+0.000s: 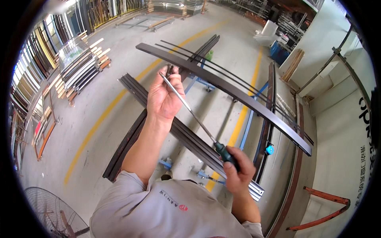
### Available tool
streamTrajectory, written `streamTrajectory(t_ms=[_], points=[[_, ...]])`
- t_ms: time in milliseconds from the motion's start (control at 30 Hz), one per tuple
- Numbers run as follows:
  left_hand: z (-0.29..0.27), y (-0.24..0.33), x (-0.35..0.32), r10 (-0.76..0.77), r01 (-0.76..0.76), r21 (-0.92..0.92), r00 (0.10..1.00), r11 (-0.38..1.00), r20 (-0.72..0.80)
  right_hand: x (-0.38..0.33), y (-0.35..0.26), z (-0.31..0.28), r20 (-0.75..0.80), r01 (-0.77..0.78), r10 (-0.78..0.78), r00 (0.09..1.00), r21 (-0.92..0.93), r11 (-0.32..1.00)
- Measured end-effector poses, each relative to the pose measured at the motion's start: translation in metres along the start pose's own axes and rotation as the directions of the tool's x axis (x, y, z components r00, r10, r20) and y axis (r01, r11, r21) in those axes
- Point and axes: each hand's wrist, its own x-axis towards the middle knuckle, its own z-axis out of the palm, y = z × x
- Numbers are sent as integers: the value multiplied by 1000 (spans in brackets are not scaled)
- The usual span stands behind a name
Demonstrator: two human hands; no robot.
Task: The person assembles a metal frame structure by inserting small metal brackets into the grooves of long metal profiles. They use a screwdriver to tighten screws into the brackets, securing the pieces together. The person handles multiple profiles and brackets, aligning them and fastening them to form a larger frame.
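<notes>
My right hand [240,170] is wrapped round the dark green handle of a long screwdriver [194,116]. Its metal shaft slants up and left, across my left palm, to a tip beside my left fingers. Palm turned up, my left hand [164,97] is closed on a small dark fitting [170,70], its exact kind too small to make out. That hand is by a long dark metal profile [222,83], which runs from upper left to lower right. A grooved dark profile [190,139] passes beneath my arms.
Blue stand legs [248,123] show under the profiles, with thin dark rods [230,71] beyond. A turquoise round object [269,150] sits at a side rail. Stacked profiles [81,67] stand left, a fan [53,212] lower left, and an orange-red frame [329,204] lower right.
</notes>
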Motion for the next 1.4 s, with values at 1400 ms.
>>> streamTrajectory(t_ms=[1400], points=[[-8, -12, -29, -160, 172, -40, 964, 984, 213, -39, -19, -3, 157, -387, 362, 919, 541, 747]])
